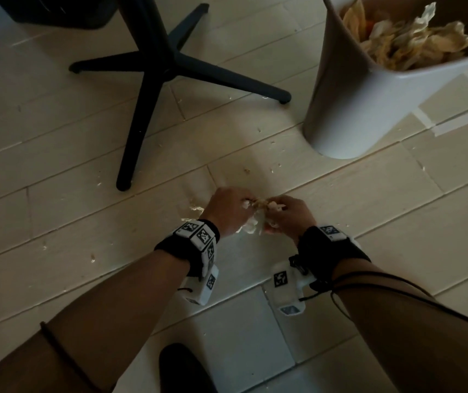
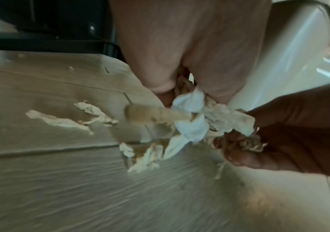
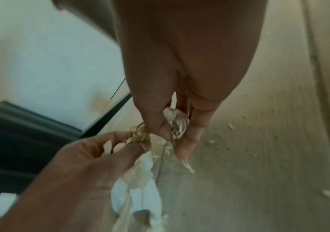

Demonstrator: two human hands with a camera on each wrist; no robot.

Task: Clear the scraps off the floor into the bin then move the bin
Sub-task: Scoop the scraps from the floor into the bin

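Observation:
Both hands meet low over the pale plank floor, holding one bundle of pale husk-like scraps (image 1: 256,214). My left hand (image 1: 228,209) grips its left side, with white pieces (image 2: 190,119) hanging below the fingers. My right hand (image 1: 286,215) pinches a pale wad (image 3: 176,120) and stringy fibres between thumb and fingers. More scraps (image 2: 64,119) lie flat on the floor just left of the hands. The light grey bin (image 1: 368,103) stands at the upper right, well filled with crumpled husks (image 1: 405,38).
A black chair base (image 1: 167,63) with several legs spreads over the floor at upper left. Small crumbs (image 1: 272,163) dot the planks between hands and bin. A dark shoe (image 1: 184,370) shows at the bottom. White tape strips (image 1: 431,123) mark the floor by the bin.

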